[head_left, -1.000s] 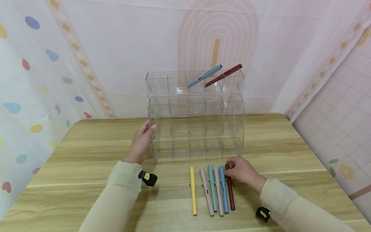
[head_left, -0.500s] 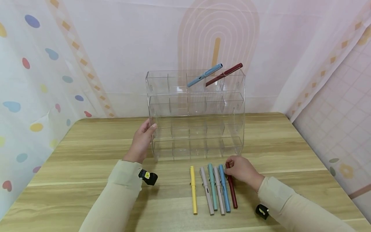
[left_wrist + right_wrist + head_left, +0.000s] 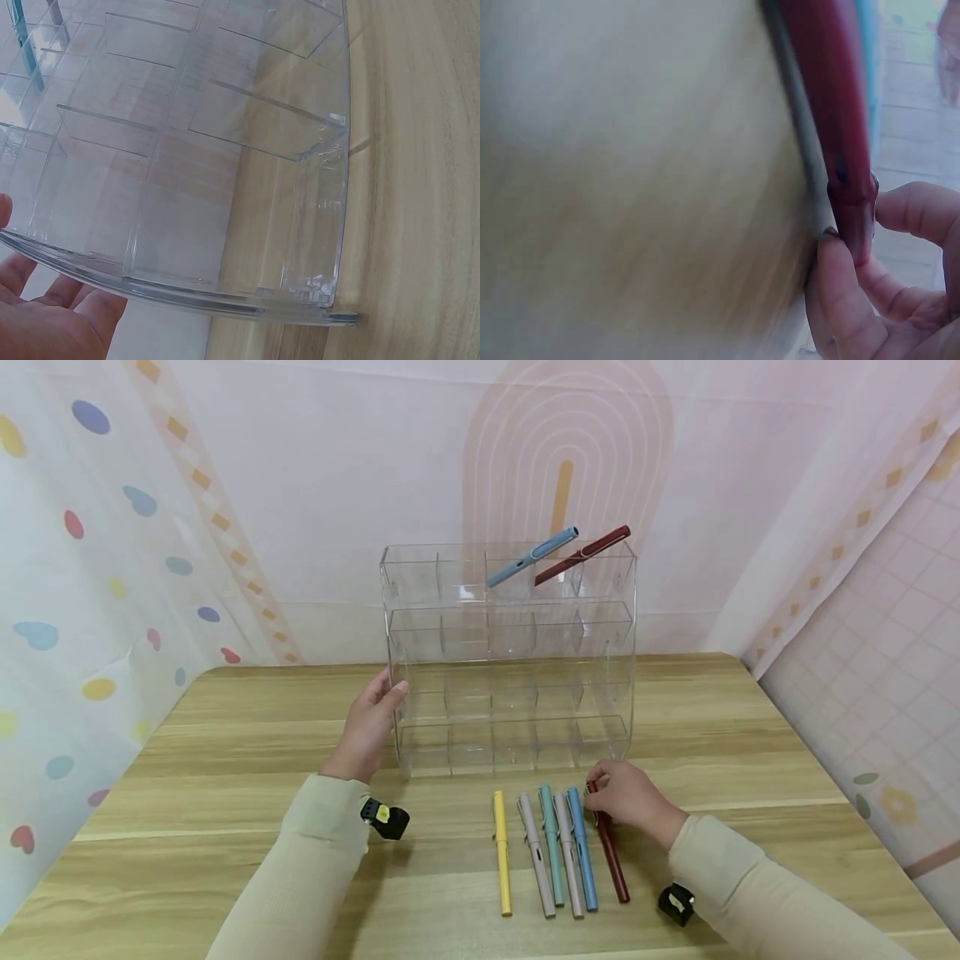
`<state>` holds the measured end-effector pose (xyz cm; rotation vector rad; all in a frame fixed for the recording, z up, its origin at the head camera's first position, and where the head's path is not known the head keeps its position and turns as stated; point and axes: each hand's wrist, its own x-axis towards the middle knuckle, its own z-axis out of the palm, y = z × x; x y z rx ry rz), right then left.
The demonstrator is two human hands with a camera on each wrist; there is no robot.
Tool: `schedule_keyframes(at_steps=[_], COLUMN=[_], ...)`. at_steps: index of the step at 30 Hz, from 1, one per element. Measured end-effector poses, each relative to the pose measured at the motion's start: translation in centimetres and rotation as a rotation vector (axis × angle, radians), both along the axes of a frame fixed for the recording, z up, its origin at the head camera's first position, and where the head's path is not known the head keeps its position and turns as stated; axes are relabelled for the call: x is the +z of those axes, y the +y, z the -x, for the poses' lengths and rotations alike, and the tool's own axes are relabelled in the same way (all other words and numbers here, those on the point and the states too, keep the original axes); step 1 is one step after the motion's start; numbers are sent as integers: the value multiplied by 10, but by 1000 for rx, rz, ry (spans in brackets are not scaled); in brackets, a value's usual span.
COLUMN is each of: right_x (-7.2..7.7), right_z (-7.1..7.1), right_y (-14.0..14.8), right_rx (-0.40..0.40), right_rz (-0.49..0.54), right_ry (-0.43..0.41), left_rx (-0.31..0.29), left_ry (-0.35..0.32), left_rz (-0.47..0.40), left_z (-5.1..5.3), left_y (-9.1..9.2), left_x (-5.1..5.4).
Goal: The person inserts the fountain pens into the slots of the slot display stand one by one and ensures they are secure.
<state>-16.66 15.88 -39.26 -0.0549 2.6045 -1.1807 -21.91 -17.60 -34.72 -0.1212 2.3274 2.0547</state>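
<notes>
A clear acrylic display rack [image 3: 513, 635] with tiers of divided compartments stands upright on the table. My left hand [image 3: 367, 727] grips its left side edge, thumb in front and fingers behind; the left wrist view shows the hand [image 3: 60, 319] at that side panel. My right hand [image 3: 630, 795] pinches the cap end of a dark red pen [image 3: 611, 856] in front of the rack. In the right wrist view, thumb and fingers close on the end of that pen [image 3: 829, 97]. A light blue pen [image 3: 532, 557] and another dark red pen [image 3: 582, 556] lean in the top tier.
Left of the held pen lie a blue pen [image 3: 582, 852], a grey pen [image 3: 567, 860], a teal pen [image 3: 551, 847], another grey pen [image 3: 536, 856] and a yellow pen [image 3: 502, 853]. The wooden table [image 3: 225, 760] meets a patterned curtain [image 3: 322, 485] behind.
The held dark red pen's lower end has swung to the right, away from the blue pen. My right hand shifts only slightly; my left hand stays on the rack.
</notes>
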Motion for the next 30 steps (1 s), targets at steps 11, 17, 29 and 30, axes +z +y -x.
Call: schedule_keyframes(at_steps=[11, 17, 29, 30], right_x=[17, 25, 52, 54], right_z=[2, 1, 2, 3], right_y=[0, -1, 0, 0], right_rx=[-61, -82, -94, -99], right_rz=[157, 201, 325, 338], right_ry=[-71, -46, 31, 43], left_rx=[0, -9, -1, -1], left_ry=[-6, -13, -5, -5], left_rz=[7, 9, 8, 10], left_z=[0, -1, -1, 0], left_y=[0, 0, 1, 1], left_x=[1, 2, 1, 1])
